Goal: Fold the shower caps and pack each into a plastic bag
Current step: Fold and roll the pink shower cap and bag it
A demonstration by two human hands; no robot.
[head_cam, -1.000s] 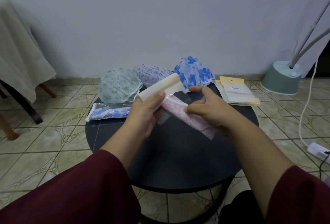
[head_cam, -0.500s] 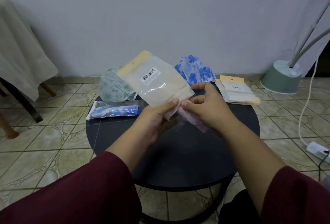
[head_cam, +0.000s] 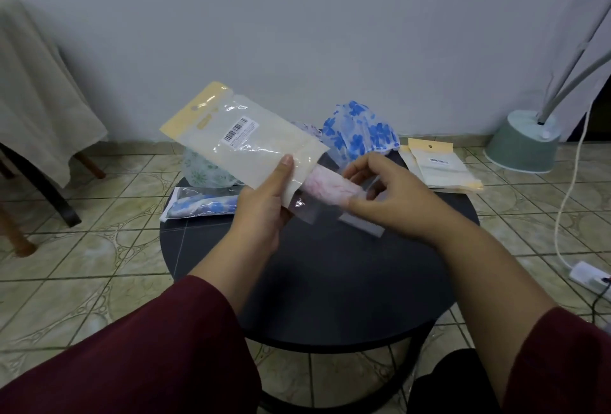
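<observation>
My left hand [head_cam: 264, 205] grips the open end of a clear plastic bag [head_cam: 244, 139] with a yellow header and barcode label, held up above the round black table [head_cam: 330, 281]. My right hand [head_cam: 386, 195] pinches a folded pink shower cap [head_cam: 327, 187] whose left end sits at the bag's mouth. Behind them lie a blue-flowered cap [head_cam: 358, 136], a green-flowered cap [head_cam: 205, 172] and a purple-patterned cap [head_cam: 307, 127] mostly hidden by the bag. A packed bag with a blue cap [head_cam: 201, 207] lies at the table's left edge.
A stack of empty bags [head_cam: 439, 165] lies at the table's back right. A lamp base [head_cam: 524, 142] and a white cable with a power strip [head_cam: 591, 276] are on the tiled floor to the right. A cloth-covered table [head_cam: 36, 99] stands at left.
The bag has been unfolded and raised up to the left in my left hand. My right hand has brought the folded pink cap up to the bag's mouth.
</observation>
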